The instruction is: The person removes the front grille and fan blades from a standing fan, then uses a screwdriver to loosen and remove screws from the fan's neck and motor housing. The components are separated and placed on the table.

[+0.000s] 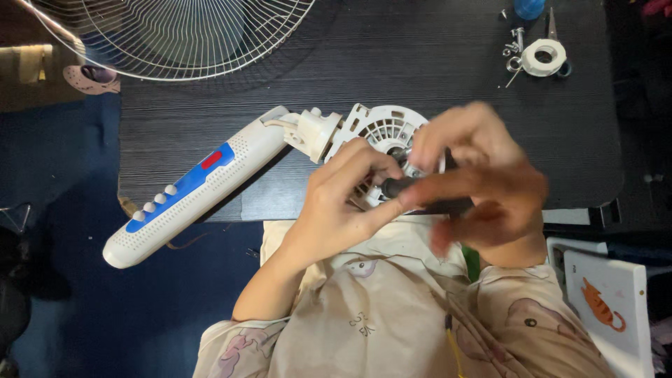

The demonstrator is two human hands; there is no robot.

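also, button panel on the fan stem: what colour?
Blue panel with a red patch and white buttons, on the white stem. Head view.

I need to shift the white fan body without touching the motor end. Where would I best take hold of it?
Grip the long white stem around its middle, coming from the side nearer the person. It is slim, lies flat, juts past the black table edge, and sits away from both hands at the motor housing.

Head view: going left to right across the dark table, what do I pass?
Wire fan guard → white fan stand with blue button panel → white pivot joint → round motor housing → left hand → right hand → roll of white tape.
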